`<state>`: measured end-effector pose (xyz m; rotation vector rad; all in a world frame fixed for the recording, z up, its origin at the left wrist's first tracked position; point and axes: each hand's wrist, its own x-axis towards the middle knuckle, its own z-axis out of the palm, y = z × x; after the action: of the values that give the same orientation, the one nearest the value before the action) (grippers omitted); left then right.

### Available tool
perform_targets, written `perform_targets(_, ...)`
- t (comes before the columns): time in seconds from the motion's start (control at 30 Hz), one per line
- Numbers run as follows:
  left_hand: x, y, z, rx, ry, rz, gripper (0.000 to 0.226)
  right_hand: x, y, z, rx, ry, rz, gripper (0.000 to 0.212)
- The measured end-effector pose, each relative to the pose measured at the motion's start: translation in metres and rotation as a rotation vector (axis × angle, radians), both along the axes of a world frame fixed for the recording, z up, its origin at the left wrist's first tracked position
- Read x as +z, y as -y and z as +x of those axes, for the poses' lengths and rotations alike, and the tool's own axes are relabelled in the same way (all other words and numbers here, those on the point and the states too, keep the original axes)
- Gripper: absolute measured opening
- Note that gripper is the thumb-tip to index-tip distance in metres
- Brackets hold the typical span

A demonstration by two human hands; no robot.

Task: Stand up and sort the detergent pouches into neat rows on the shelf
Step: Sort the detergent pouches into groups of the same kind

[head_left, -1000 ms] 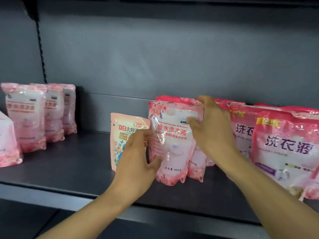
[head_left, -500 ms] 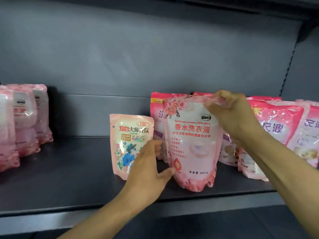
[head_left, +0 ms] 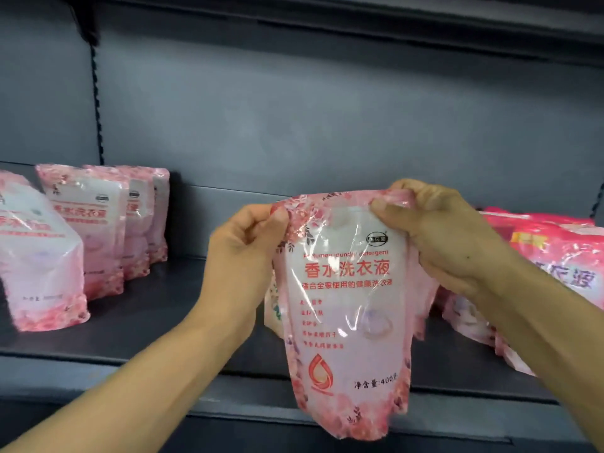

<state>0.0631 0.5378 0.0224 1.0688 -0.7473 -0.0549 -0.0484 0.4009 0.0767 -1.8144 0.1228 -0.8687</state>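
Note:
A pink floral detergent pouch [head_left: 349,322] with red lettering hangs in front of the dark shelf [head_left: 157,325], lifted clear of it. My left hand [head_left: 242,256] pinches its top left corner. My right hand [head_left: 434,237] grips its top right corner. A row of matching pink pouches [head_left: 98,230] stands upright at the shelf's left, one behind another, with another such pouch [head_left: 36,266] nearer the front edge. Darker pink pouches [head_left: 555,256] with purple lettering stand at the right, partly behind my right arm.
A small pale pouch [head_left: 273,308] stands on the shelf, mostly hidden behind the held pouch and my left hand. The grey back panel [head_left: 327,125] closes the shelf behind. An upper shelf edge [head_left: 359,14] runs overhead. Bare shelf surface lies between the left row and my hands.
My left hand has left the pouch's lower side and taken its top left corner. Both hands have lifted the pouch off the shelf and toward the camera.

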Motion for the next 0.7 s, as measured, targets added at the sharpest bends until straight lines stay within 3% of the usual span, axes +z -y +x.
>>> perform_targets(0.23, 0.008, -0.034, 0.051, 0.188, -0.02, 0.064, 0.032, -0.004, -0.017, 0.064, 0.126, -0.056, -0.123, 0.04)
perform_targets(0.5, 0.018, -0.035, 0.132, 0.202, -0.25, -0.013, 0.036, 0.01, -0.02, 0.149, 0.02, -0.202, -0.512, 0.029)
perform_targets(0.7, 0.014, -0.013, 0.194, 0.196, -0.199, -0.027, 0.038, 0.017, -0.009, 0.215, 0.037, -0.371, -0.617, 0.009)
